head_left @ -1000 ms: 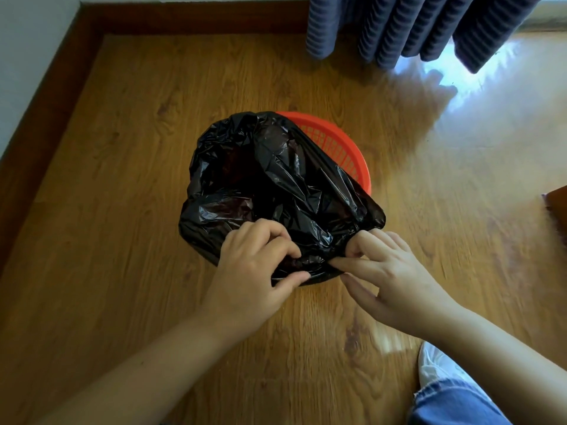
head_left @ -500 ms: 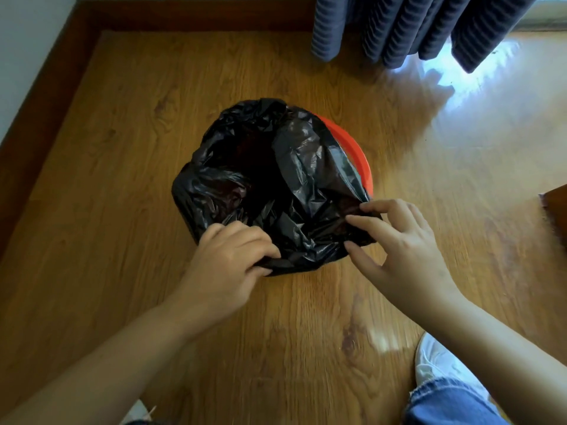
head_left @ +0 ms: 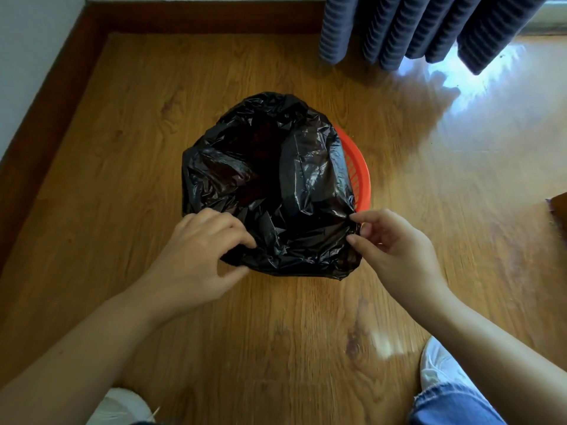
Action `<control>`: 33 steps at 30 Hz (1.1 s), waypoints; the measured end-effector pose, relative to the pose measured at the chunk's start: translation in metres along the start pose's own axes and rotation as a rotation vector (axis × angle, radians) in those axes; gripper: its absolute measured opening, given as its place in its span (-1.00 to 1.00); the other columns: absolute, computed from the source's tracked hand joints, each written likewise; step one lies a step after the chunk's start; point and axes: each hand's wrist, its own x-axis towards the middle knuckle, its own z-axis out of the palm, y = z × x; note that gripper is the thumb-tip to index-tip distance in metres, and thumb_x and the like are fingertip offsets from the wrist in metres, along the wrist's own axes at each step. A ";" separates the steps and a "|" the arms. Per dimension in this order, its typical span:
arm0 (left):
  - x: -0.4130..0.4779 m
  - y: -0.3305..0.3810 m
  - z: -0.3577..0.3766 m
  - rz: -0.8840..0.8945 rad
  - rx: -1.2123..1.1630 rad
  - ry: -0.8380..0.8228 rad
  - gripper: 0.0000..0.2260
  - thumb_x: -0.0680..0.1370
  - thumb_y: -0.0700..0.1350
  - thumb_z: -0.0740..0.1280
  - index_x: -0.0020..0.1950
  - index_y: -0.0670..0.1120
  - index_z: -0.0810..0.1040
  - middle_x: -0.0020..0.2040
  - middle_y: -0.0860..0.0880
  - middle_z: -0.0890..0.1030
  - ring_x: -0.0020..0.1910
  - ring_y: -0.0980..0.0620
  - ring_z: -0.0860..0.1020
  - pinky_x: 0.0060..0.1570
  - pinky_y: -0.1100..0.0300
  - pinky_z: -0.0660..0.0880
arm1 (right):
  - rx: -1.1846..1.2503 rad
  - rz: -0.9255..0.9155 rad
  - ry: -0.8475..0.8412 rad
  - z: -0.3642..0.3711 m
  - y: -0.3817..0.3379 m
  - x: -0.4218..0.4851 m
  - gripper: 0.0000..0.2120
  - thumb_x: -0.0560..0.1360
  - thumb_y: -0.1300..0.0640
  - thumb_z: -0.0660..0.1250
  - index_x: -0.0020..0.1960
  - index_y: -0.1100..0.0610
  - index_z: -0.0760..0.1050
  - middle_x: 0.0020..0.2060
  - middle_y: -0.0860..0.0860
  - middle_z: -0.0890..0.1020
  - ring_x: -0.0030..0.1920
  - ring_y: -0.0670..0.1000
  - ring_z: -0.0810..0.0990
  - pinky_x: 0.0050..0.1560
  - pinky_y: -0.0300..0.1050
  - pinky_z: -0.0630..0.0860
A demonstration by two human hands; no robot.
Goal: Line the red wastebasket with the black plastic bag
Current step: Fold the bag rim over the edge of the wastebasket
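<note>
The black plastic bag sits in the red wastebasket on the wooden floor, its mouth open and draped over the left, far and near sides of the rim. Only the basket's right rim and a strip of its mesh wall show. My left hand grips the bag's near-left edge, fingers curled into the plastic. At the near-right edge, my right hand pinches the bag between thumb and fingers.
A white wall with a brown skirting board runs along the left and far sides. Dark blue curtains hang at the far right. A brown furniture corner juts in at the right edge. My white shoes stand near.
The bag's mouth has been spread wider over the basket, covering more of the red rim. My hands have moved apart along the near edge, the right one going right.
</note>
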 end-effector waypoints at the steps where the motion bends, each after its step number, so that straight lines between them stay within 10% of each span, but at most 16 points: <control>1: 0.000 0.006 0.000 0.002 -0.018 0.008 -0.74 0.38 0.06 0.38 0.04 0.06 0.53 -0.03 0.16 0.48 0.05 0.18 0.35 0.06 0.20 0.19 | 0.022 0.001 -0.005 0.001 0.000 0.000 -0.61 0.38 0.34 0.40 -0.14 -0.18 0.50 -0.32 -0.06 0.48 -0.31 -0.14 0.46 -0.24 -0.40 0.42; 26: 0.022 0.040 0.012 0.035 -0.051 -0.044 -0.78 0.35 -0.25 0.41 -0.05 -0.04 0.55 -0.12 0.13 0.49 -0.09 0.12 0.47 -0.02 0.18 0.26 | -0.025 0.051 0.054 -0.007 0.018 -0.011 -0.70 0.42 0.37 0.33 -0.16 -0.05 0.53 -0.30 -0.01 0.48 -0.25 -0.03 0.53 -0.21 -0.33 0.47; 33: 0.004 0.003 -0.003 0.008 -0.004 -0.077 -0.77 0.30 -0.27 0.31 -0.14 0.03 0.51 -0.16 0.14 0.51 -0.15 0.15 0.41 -0.04 0.23 0.23 | 0.205 0.041 0.082 -0.005 -0.011 -0.004 -0.93 0.42 0.01 0.32 -0.11 -0.03 0.51 -0.24 -0.02 0.57 -0.20 -0.05 0.55 -0.19 -0.22 0.51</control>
